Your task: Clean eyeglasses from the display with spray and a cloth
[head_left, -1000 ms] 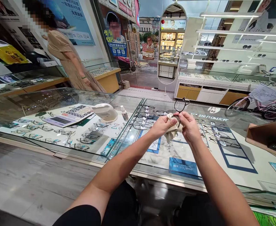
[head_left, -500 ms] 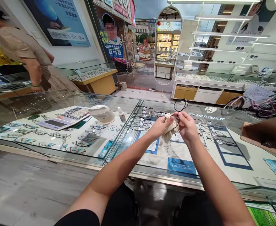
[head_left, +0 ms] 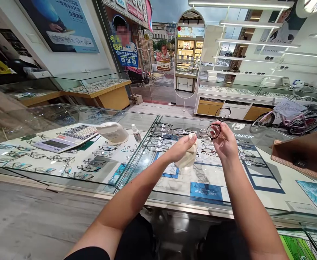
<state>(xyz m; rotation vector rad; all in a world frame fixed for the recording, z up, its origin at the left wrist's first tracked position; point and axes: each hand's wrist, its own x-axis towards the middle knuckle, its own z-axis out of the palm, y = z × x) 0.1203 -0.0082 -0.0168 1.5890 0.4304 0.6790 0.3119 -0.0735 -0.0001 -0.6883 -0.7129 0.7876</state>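
Separated since the earlier frames, the hands no longer meet at centre frame. Right hand [head_left: 225, 142], right of centre, pinches black-framed glasses [head_left: 218, 124] between thumb and fingers, lenses raised above the glass display counter [head_left: 137, 159]. Left hand [head_left: 181, 148] is closed on a pale cleaning cloth [head_left: 187, 159], just beside the glasses, apart from them. Calculator [head_left: 66, 138] and small spray bottle [head_left: 136, 132] rest at left.

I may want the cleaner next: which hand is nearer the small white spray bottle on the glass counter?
Left. The left hand, clutching a pale cloth, is just right of the small white spray bottle. The right hand, holding black-rimmed glasses, is farther right.
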